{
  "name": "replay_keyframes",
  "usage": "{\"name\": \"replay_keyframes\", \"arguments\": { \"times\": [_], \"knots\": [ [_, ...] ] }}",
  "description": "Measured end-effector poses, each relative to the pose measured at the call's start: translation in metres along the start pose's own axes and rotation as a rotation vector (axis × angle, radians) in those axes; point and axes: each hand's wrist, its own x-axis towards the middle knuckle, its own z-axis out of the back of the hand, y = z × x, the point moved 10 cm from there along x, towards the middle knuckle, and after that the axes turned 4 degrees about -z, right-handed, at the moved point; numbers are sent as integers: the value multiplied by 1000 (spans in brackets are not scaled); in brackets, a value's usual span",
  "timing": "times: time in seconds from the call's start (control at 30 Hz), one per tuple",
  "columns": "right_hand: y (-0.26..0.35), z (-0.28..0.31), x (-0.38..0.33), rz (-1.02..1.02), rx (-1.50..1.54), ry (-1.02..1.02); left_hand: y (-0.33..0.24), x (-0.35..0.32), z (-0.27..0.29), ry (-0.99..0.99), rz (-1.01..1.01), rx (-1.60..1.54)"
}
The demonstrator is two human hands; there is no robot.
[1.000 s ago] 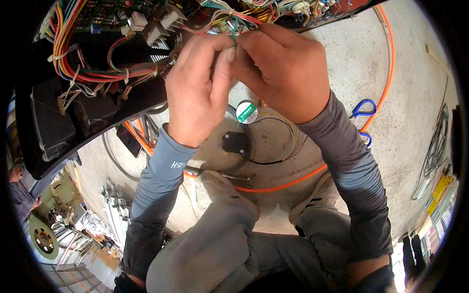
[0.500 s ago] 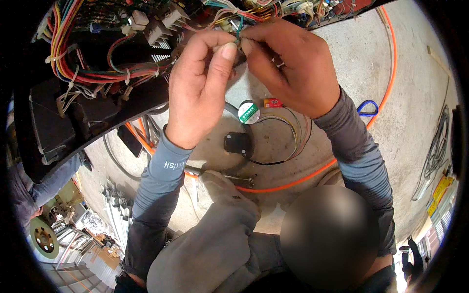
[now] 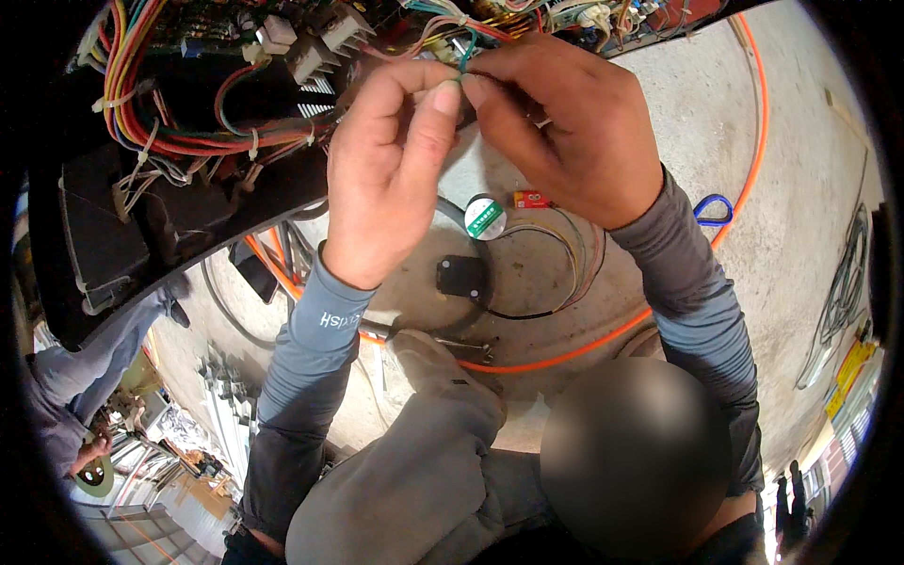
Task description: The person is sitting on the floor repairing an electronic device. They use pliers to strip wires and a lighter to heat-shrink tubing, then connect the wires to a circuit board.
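The green wire looks like smooth plastic; the sleeves are matt cloth. I see rough concrete floor and a smooth, plastic-looking orange hose.

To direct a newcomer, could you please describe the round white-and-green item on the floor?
Inside the curve of the orange hose on the concrete floor, look at the gap between the left hand and right hand. The round item there has a flat white face with a green band, unlike the small red piece beside it and the squarish black plate below.
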Motion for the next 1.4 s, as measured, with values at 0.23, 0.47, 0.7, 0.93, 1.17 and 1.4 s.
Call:
{"name": "replay_keyframes", "arguments": {
  "times": [0.23,0.47,0.7,0.93,1.17,1.4],
  "knots": [
    [4,1,0,54,-93,49,0,3,-1,78,-76,148],
    [17,-4,7,196,-279,110,-10,8,1,62,-126,326],
    [17,0,12,310,-180,6,-11,10,0,82,-125,300],
    [15,-1,15,180,-168,85,-9,8,2,67,-144,299],
    [-11,-1,-2,13,3,33,3,7,2,36,-63,94],
    [-2,2,1,3,74,47,-1,7,5,42,-46,123]
  ]
}}
